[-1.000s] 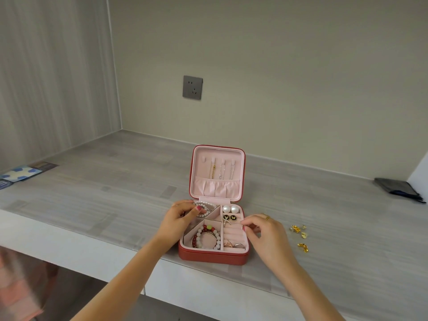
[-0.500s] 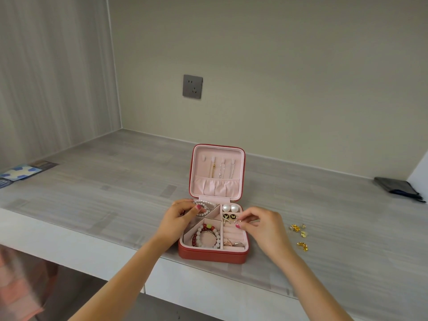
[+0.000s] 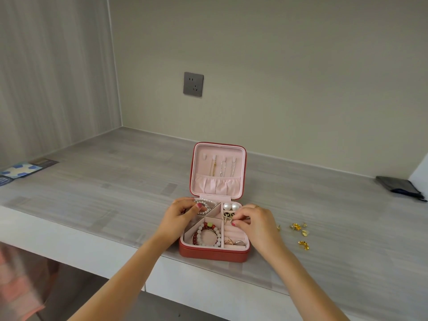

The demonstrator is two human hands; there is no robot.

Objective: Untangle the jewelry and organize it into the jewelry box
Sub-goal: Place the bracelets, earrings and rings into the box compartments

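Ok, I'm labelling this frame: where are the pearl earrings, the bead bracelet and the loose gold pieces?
pearl earrings (image 3: pixel 231 206): head view, between both pearls.
bead bracelet (image 3: pixel 209 224): head view, green bead.
loose gold pieces (image 3: pixel 296 226): head view, largest piece.

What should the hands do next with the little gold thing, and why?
Probably the right hand should lower the small gold piece it pinches into the earring compartment of the jewelry box, beside the black studs, then let go. It already hangs just over that section. The left hand rests at the pearl bracelet, and more gold pieces wait on the counter.
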